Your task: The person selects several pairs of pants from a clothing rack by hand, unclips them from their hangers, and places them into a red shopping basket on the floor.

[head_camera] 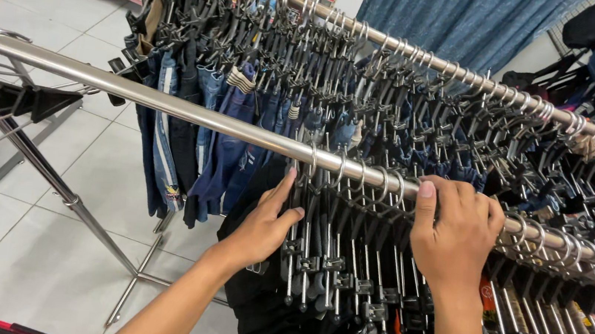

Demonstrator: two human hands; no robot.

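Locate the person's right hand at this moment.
In the head view, the right hand rests over the near metal rail, right of centre, among the clip hangers, beside the left hand.

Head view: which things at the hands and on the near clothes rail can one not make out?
- Right hand: fingertips hidden behind the near rail.
- Left hand: palm side hidden; grip on the black garments unclear.
- Garments: cut off by the bottom edge, covered by clip hangers.
- Rail: its right end leaves the frame.

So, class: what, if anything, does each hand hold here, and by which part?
The right hand grips the near metal rail from above. The left hand lies open against the black clip hangers, closed around nothing.
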